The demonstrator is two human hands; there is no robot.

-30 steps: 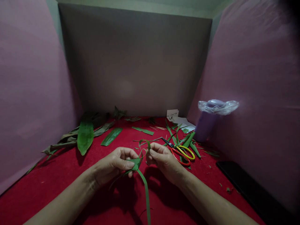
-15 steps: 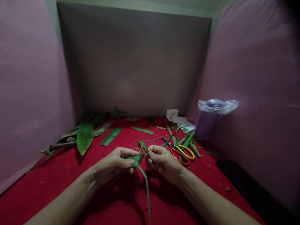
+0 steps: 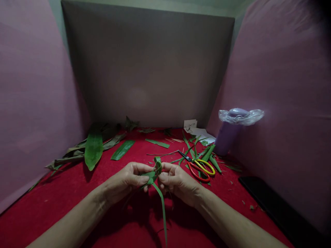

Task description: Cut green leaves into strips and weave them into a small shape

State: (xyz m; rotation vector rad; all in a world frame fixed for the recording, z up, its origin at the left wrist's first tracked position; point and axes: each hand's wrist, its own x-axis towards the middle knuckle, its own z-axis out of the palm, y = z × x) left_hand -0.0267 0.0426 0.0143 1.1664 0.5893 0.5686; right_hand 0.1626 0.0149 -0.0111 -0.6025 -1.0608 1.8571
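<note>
Between my two hands is a folded piece of green leaf [image 3: 152, 175], with a small loop of leaf strip [image 3: 157, 162] standing up at its top. A long narrow leaf strip [image 3: 162, 206] hangs from it toward me. My left hand [image 3: 133, 177] pinches the folded leaf between thumb and fingers. At the loop's base, my right hand [image 3: 173, 177] is closed with thumb and fingertips on the leaf strip. Just beyond the right hand lie scissors [image 3: 198, 167] with one red and one yellow handle, resting among cut leaf pieces [image 3: 207, 153].
Broad leaves [image 3: 93, 148] pile up at the left, near a cut leaf section [image 3: 122, 150]. A purple container topped with clear plastic [image 3: 227, 134] stands at the right, beside white papers [image 3: 203, 134]. A black flat object [image 3: 274, 206] lies along the right edge. Upright panels enclose the red cloth.
My right hand has shifted slightly left, closer to the left hand. The leaf loop now stands more upright and looks tighter. My left hand has stayed nearly still.
</note>
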